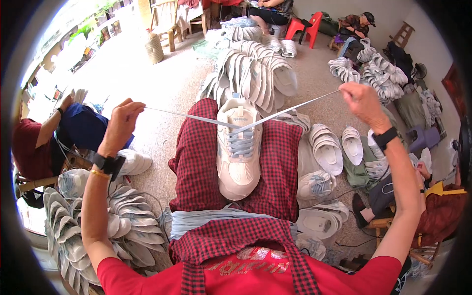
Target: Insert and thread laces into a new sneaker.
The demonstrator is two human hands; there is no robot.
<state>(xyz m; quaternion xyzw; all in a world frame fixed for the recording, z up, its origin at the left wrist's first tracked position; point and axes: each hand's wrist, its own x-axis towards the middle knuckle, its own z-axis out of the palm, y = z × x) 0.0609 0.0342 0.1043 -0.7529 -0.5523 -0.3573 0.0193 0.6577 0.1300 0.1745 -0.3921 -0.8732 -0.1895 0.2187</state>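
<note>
A cream-white sneaker [239, 167] rests between my thighs on the red-and-black checked apron [196, 157], its toe toward me. Light blue shoelace [241, 145] runs in crossed rows up its front. From the top eyelets the two lace ends stretch out taut to either side. Pinched in my left hand [123, 123], up on the left, is one end; my right hand [365, 105], a little higher on the right, grips the other. Across my lap lies a bundle of loose pale blue laces [221, 219].
Stacked shoe uppers [250, 73] stand ahead of my knees, and another heap [132, 216] lies at my left. Several white shoes [325, 150] sit at my right. Co-workers sit at both sides and at the back, near a red plastic chair [307, 29].
</note>
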